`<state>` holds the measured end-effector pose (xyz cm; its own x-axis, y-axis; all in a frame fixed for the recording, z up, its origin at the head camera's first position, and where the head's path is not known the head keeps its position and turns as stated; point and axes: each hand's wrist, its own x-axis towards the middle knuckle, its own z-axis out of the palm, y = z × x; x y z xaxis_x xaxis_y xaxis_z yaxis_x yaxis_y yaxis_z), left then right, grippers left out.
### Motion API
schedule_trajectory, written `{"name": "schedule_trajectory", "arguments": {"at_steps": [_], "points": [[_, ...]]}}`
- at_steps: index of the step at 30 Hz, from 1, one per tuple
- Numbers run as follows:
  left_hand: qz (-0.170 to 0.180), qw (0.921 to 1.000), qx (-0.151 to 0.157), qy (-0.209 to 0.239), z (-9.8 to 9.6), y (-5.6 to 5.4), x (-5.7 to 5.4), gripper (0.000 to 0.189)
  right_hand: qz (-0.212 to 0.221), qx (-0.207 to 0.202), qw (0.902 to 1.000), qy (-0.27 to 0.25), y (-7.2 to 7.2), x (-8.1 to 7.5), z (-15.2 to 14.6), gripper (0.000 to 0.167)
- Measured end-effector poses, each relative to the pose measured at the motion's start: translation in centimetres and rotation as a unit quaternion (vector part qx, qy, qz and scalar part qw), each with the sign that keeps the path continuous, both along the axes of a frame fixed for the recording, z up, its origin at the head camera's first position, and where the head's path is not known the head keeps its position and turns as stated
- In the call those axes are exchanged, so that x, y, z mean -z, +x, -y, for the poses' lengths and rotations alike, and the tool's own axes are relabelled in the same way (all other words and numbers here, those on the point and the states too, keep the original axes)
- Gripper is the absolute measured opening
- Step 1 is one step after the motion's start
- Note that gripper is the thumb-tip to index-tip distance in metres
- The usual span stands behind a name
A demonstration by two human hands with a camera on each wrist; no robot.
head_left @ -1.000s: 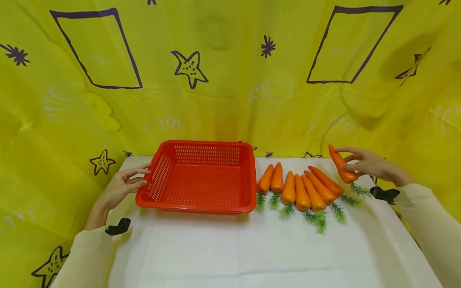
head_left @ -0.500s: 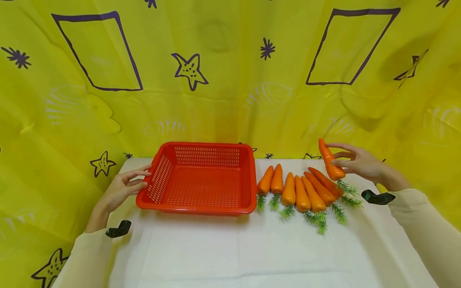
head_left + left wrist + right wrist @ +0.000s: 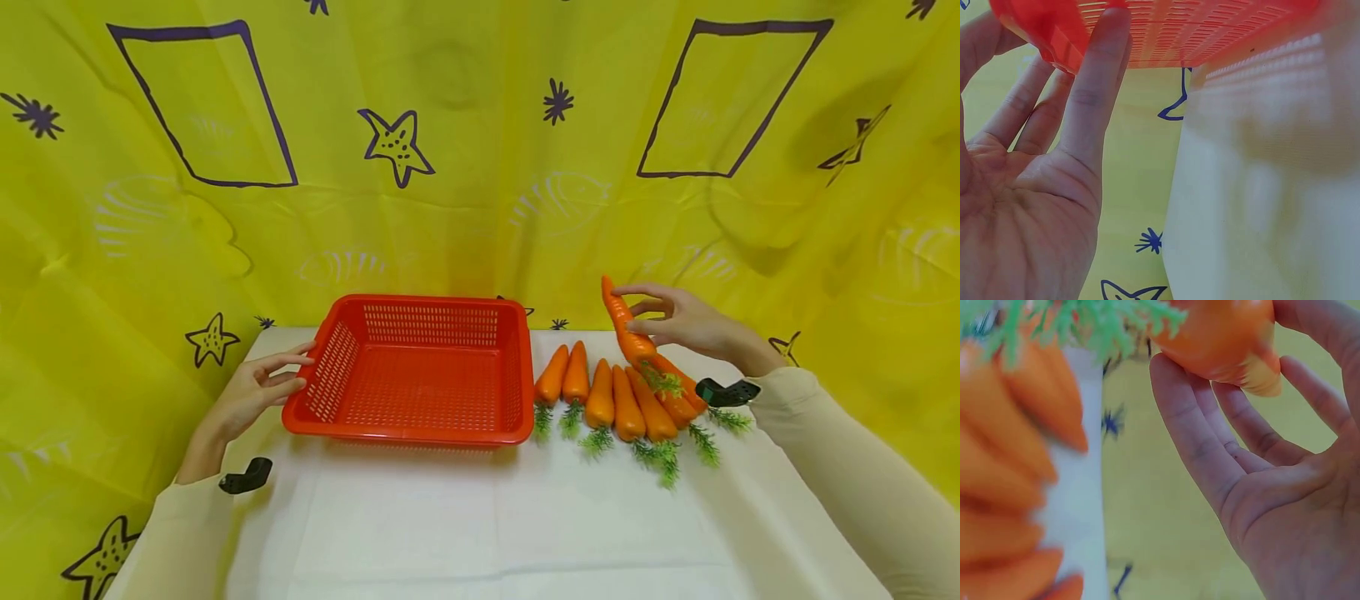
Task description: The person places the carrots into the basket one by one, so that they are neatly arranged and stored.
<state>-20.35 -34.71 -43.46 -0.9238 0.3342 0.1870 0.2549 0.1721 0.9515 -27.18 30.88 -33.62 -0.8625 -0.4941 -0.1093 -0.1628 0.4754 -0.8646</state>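
My right hand (image 3: 686, 321) pinches an orange carrot (image 3: 624, 323) between thumb and fingertips, holding it above the row of carrots. The carrot's tip points up and away, and its green leaves hang at the lower end. In the right wrist view, fingertips and thumb meet the held carrot (image 3: 1222, 337) from both sides. On the left, my left hand (image 3: 255, 387) grips the side rim of a red slotted plastic basket (image 3: 408, 435). The left wrist view shows the thumb against the basket's wall (image 3: 1166, 34). Nothing lies inside the basket.
Several carrots (image 3: 600, 398) lie fanned out right of the basket, leafy ends toward me. Everything rests on a white-covered table (image 3: 450, 525). A yellow curtain (image 3: 480, 217) with dark drawings hangs behind and at both sides.
My right hand has carried the carrot leftward, from beyond the right end of the row to above its right part. The left hand and the basket stay in place.
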Motion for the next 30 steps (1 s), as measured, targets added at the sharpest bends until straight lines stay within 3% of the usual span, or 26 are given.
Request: {"name": "schedule_trajectory", "arguments": {"at_steps": [9,14,23,30], "points": [[-0.001,1.0,-0.005,0.0,-0.1,-0.1,0.0,0.034,0.014,-0.051,0.9982,-0.029,-1.4,-1.5,8.9,0.062],[-0.003,0.9999,-0.013,-0.006,-0.2,-0.1,0.1,0.032,0.029,-0.077,0.9953,-0.051,-2.0,-1.5,14.3,0.058],[-0.001,0.9999,-0.012,0.003,-0.3,0.2,-0.1,0.032,0.091,-0.099,0.9875,-0.082,-2.4,0.3,23.8,0.054],[-0.001,0.9999,-0.016,0.004,-0.2,0.2,0.0,0.033,0.125,-0.094,0.9855,-0.065,-2.8,3.3,30.0,0.054]]}}
